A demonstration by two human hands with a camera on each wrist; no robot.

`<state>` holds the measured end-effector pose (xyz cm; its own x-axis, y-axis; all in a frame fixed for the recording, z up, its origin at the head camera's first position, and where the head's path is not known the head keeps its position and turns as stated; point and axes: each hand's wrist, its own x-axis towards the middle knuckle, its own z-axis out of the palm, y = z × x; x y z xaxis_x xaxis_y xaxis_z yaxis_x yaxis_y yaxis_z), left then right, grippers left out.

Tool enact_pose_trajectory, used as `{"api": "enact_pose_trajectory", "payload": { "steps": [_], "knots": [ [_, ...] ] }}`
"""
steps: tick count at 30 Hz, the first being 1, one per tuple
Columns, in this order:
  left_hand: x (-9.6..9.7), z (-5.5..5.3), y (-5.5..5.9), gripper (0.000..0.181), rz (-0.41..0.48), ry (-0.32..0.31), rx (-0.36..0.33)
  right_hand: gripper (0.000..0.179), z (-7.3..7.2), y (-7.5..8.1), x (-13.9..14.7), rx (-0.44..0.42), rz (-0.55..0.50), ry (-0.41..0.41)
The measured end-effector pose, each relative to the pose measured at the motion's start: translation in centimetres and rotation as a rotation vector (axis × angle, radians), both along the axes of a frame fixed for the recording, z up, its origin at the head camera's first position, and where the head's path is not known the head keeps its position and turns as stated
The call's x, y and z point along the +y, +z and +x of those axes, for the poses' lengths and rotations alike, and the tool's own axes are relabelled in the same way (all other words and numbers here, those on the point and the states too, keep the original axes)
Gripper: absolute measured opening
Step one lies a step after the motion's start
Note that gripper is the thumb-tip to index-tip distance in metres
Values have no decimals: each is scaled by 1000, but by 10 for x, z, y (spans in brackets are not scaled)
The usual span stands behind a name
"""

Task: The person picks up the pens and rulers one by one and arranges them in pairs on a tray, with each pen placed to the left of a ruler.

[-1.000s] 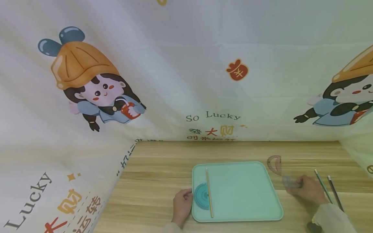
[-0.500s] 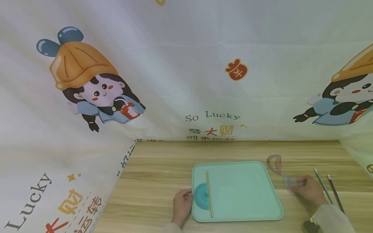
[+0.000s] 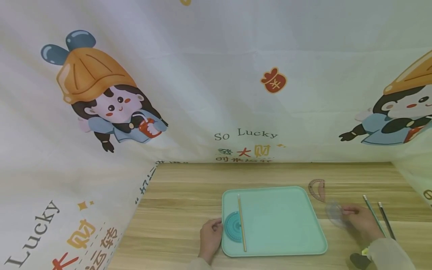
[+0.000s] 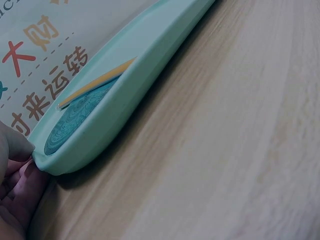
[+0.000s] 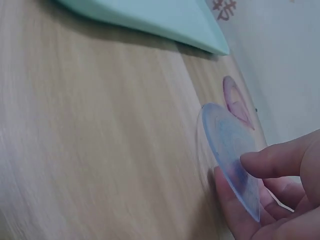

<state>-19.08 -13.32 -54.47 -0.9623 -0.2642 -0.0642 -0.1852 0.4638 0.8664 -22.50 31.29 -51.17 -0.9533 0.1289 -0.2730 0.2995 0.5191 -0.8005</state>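
At the left rim of the mint-green tray, my left hand pinches the edge, thumb above and fingers below in the left wrist view. Inside that tray lie a teal protractor and a yellow pencil, which overlaps the protractor's straight side. To the tray's right, my right hand holds a clear, bluish protractor between thumb and fingers. It stands tilted close over the tabletop in the right wrist view. Just beyond it lies a pink protractor.
Two more pencils, one green and one black, lie right of my right hand on the wooden table. A printed cloth hangs along the table's back and sides.
The clear protractor has tipped in my right hand and shows more of its face. My left hand, the tray and its contents stay in place.
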Motion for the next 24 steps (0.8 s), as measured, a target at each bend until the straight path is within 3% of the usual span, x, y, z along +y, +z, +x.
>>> {"api": "enact_pose_trajectory", "payload": {
  "steps": [5, 10, 13, 17, 19, 22, 24],
  "knots": [
    [2, -2, 1, 24, 1, -4, 2, 49, 0, 0, 1, -57, -46, -17],
    [4, -4, 1, 24, 3, -6, 0, 52, 2, 4, 2, -57, -75, 18],
    [4, -4, 2, 24, 1, -12, 3, 44, 6, 4, 2, -78, -258, 13],
    [2, -4, 4, 23, -5, -12, 21, 27, 12, 1, 1, -115, -645, -30],
    [2, -2, 4, 23, -9, -5, 29, 27, 16, -1, -1, -120, -712, -32],
    [1, 0, 2, 23, -16, 2, 34, 43, 19, -4, -4, -120, -765, -37],
    [1, 0, 0, 22, -23, 7, 39, 39, 21, -7, -4, -120, -792, -51]
  ]
}}
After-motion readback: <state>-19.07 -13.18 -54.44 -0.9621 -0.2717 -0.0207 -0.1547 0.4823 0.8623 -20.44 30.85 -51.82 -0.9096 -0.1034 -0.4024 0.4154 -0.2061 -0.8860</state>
